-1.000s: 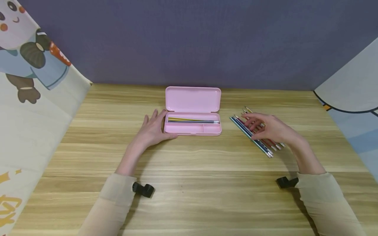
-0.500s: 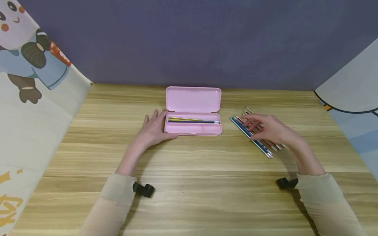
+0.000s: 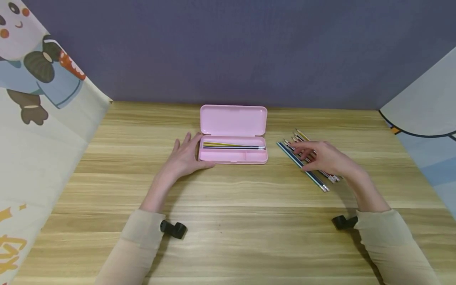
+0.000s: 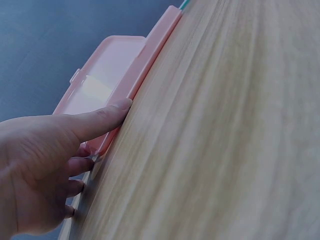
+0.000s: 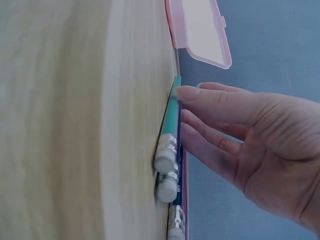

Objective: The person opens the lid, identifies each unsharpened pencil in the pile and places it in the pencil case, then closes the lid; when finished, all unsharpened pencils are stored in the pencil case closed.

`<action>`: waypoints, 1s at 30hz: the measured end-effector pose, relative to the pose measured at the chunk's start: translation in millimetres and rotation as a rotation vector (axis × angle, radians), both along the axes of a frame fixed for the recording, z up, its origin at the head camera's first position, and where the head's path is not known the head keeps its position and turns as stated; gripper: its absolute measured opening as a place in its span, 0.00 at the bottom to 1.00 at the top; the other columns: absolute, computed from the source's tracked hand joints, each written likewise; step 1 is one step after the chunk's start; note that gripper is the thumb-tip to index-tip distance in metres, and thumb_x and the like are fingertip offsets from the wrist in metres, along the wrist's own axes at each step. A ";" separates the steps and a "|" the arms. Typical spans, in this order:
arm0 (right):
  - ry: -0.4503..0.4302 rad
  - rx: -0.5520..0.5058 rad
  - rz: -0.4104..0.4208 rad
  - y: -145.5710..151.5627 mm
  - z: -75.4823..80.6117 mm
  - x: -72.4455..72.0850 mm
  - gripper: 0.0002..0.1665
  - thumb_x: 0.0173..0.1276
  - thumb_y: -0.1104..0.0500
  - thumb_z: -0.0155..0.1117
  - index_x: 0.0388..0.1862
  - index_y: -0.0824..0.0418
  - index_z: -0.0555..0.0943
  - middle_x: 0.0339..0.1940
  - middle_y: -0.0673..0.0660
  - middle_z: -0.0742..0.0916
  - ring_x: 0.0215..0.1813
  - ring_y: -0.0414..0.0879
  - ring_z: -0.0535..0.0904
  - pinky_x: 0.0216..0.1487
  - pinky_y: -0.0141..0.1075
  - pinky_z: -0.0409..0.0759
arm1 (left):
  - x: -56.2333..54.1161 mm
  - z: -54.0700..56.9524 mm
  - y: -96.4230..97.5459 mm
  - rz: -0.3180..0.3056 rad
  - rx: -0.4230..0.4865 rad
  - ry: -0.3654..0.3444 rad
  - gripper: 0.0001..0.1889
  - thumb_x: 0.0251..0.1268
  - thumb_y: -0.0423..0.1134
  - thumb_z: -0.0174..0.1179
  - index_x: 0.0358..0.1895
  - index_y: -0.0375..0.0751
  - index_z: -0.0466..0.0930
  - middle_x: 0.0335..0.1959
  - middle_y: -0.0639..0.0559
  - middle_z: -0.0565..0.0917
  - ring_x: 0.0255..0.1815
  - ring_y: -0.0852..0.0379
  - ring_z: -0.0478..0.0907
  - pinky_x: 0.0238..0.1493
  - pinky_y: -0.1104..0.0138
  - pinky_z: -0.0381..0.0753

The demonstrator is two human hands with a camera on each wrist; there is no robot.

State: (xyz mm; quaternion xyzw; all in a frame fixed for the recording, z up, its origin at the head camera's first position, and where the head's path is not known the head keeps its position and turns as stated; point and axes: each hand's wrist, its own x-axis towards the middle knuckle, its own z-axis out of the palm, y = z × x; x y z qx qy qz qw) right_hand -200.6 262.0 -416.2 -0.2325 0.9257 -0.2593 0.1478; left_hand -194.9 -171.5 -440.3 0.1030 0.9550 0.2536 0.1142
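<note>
A pink pencil case (image 3: pixel 256 161) lies with its lid raised, several pencils (image 3: pixel 231 147) in its back compartment. My left hand (image 3: pixel 181 158) holds its left end, thumb along the front edge and index finger by the back corner. In the left wrist view the thumb (image 4: pixel 105 120) lies against the case wall. To the right, my right hand (image 3: pixel 325 158) is over a slanted group of loose pencils. Its thumb touches a teal pencil (image 5: pixel 172 117) beside a dark blue pencil (image 3: pixel 313 177). Its loosely bent fingers reach among the other pencils (image 3: pixel 303 134), partly hiding them.
The wooden tabletop (image 3: pixel 228 221) stretches in front of both hands. A dark blue-grey partition (image 3: pixel 235 51) rises behind the case. Printed panels stand at left (image 3: pixel 64 130) and right (image 3: pixel 427 95). Each sleeve cuff has a black wrist camera (image 3: pixel 173 228).
My right fingers have shifted slightly, and a gap has opened between the teal and dark blue pair and the other pencils, which lie closer together. My left hand and the case stay put.
</note>
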 end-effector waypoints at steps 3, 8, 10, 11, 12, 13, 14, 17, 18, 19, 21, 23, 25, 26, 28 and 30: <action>0.003 0.029 -0.007 -1.1 -0.3 -0.6 0.44 0.60 0.66 0.78 0.75 0.58 0.73 0.56 0.60 0.88 0.52 0.52 0.86 0.48 0.42 0.88 | 0.4 0.1 0.1 -0.002 0.004 0.004 0.56 0.57 0.65 0.71 0.83 0.52 0.49 0.86 0.44 0.53 0.88 0.39 0.38 0.86 0.40 0.31; 0.010 0.056 -0.013 -2.1 -1.2 -1.8 0.42 0.59 0.66 0.78 0.74 0.60 0.75 0.49 0.58 0.90 0.49 0.50 0.87 0.44 0.35 0.86 | 0.7 0.2 0.4 -0.005 0.005 0.006 0.56 0.57 0.65 0.71 0.83 0.52 0.49 0.86 0.44 0.54 0.88 0.39 0.38 0.86 0.39 0.31; 0.011 0.055 -0.015 -2.3 -1.7 -1.8 0.42 0.59 0.66 0.78 0.74 0.60 0.74 0.49 0.58 0.90 0.49 0.49 0.87 0.44 0.33 0.86 | 0.6 0.0 0.2 -0.004 0.005 0.005 0.56 0.57 0.65 0.71 0.83 0.52 0.49 0.86 0.44 0.53 0.88 0.39 0.38 0.86 0.39 0.31; 0.010 0.054 -0.016 -2.5 -1.9 -1.8 0.43 0.60 0.66 0.78 0.74 0.59 0.74 0.49 0.58 0.90 0.49 0.49 0.87 0.44 0.33 0.86 | 0.6 -0.1 0.0 -0.004 0.004 0.005 0.56 0.57 0.65 0.71 0.83 0.52 0.49 0.86 0.44 0.53 0.88 0.39 0.38 0.86 0.40 0.31; 0.014 0.054 -0.014 -2.5 -2.3 -1.7 0.43 0.59 0.66 0.78 0.74 0.58 0.74 0.49 0.58 0.90 0.49 0.49 0.87 0.44 0.33 0.85 | 0.4 -0.3 -0.2 -0.003 0.004 0.005 0.56 0.57 0.65 0.71 0.83 0.52 0.49 0.86 0.44 0.53 0.88 0.39 0.38 0.86 0.40 0.31; 0.019 0.054 -0.012 -2.6 -2.6 -1.7 0.43 0.59 0.66 0.78 0.74 0.58 0.74 0.49 0.58 0.90 0.49 0.49 0.87 0.44 0.33 0.85 | 0.5 -0.3 -0.4 -0.002 0.003 0.005 0.56 0.57 0.65 0.71 0.83 0.52 0.49 0.86 0.44 0.53 0.88 0.39 0.38 0.86 0.40 0.31; 0.020 0.053 -0.012 -2.6 -2.9 -1.7 0.43 0.59 0.66 0.78 0.74 0.58 0.75 0.49 0.58 0.90 0.49 0.49 0.87 0.43 0.33 0.85 | 0.4 -0.3 -0.5 -0.003 0.001 0.006 0.56 0.57 0.65 0.71 0.83 0.51 0.49 0.86 0.44 0.53 0.88 0.39 0.38 0.86 0.40 0.31; 0.022 0.046 -0.013 -2.7 -3.6 -1.6 0.42 0.59 0.65 0.78 0.74 0.57 0.75 0.49 0.57 0.90 0.48 0.48 0.87 0.42 0.33 0.85 | 0.4 -0.2 -0.6 -0.002 -0.003 0.005 0.56 0.57 0.65 0.71 0.83 0.51 0.49 0.86 0.44 0.53 0.88 0.39 0.38 0.86 0.40 0.31; 0.022 0.044 -0.013 -2.5 -3.8 -1.5 0.42 0.59 0.65 0.78 0.74 0.57 0.75 0.49 0.58 0.90 0.48 0.48 0.87 0.42 0.32 0.85 | 0.5 -0.2 -0.5 -0.003 -0.003 0.005 0.56 0.57 0.65 0.71 0.83 0.51 0.49 0.86 0.44 0.53 0.88 0.39 0.38 0.86 0.40 0.31; 0.021 0.041 -0.014 -2.4 -3.9 -1.5 0.42 0.59 0.65 0.78 0.74 0.57 0.75 0.50 0.58 0.90 0.48 0.48 0.86 0.42 0.32 0.84 | 0.6 -0.1 -0.4 -0.003 -0.004 0.005 0.56 0.57 0.65 0.71 0.83 0.51 0.49 0.86 0.44 0.53 0.88 0.39 0.38 0.86 0.40 0.31; 0.014 0.034 -0.016 -2.0 -4.0 -1.3 0.42 0.60 0.65 0.78 0.74 0.57 0.75 0.51 0.58 0.89 0.47 0.47 0.86 0.41 0.31 0.84 | 0.6 -0.2 -0.2 -0.002 -0.003 0.003 0.56 0.57 0.65 0.71 0.83 0.51 0.49 0.86 0.44 0.53 0.88 0.40 0.38 0.87 0.40 0.31; 0.004 0.019 -0.017 -1.3 -3.9 -1.0 0.42 0.60 0.66 0.77 0.74 0.57 0.75 0.52 0.58 0.89 0.47 0.46 0.86 0.40 0.30 0.84 | 0.6 -0.3 0.0 -0.002 -0.002 0.003 0.56 0.57 0.65 0.71 0.83 0.51 0.48 0.86 0.44 0.53 0.88 0.40 0.38 0.87 0.40 0.31; -0.004 -0.003 -0.017 -0.4 -3.4 -0.8 0.42 0.61 0.67 0.77 0.74 0.57 0.74 0.52 0.59 0.89 0.45 0.45 0.85 0.40 0.30 0.84 | 0.7 -0.4 0.0 -0.003 -0.001 0.004 0.56 0.57 0.65 0.70 0.83 0.51 0.48 0.86 0.44 0.52 0.88 0.40 0.38 0.86 0.40 0.31; -0.009 -0.016 -0.019 0.3 -3.0 -0.7 0.41 0.61 0.67 0.76 0.74 0.57 0.74 0.53 0.59 0.89 0.44 0.44 0.85 0.40 0.30 0.84 | 0.7 -0.5 0.0 -0.003 0.000 0.005 0.56 0.57 0.65 0.70 0.83 0.51 0.48 0.86 0.44 0.52 0.88 0.40 0.38 0.86 0.40 0.31; -0.009 -0.038 -0.017 1.5 -2.3 -0.8 0.40 0.63 0.67 0.75 0.74 0.57 0.75 0.52 0.58 0.88 0.42 0.42 0.84 0.39 0.30 0.83 | 0.8 -0.6 -0.1 -0.004 0.002 0.007 0.57 0.57 0.66 0.70 0.83 0.51 0.48 0.86 0.44 0.52 0.88 0.40 0.38 0.87 0.40 0.31; 0.001 -0.053 -0.009 2.9 -1.4 -1.3 0.38 0.64 0.66 0.74 0.73 0.57 0.76 0.49 0.57 0.88 0.41 0.39 0.83 0.38 0.29 0.82 | 0.9 -0.9 -0.3 -0.006 0.002 0.010 0.56 0.57 0.65 0.71 0.83 0.52 0.48 0.86 0.44 0.53 0.88 0.39 0.38 0.86 0.40 0.31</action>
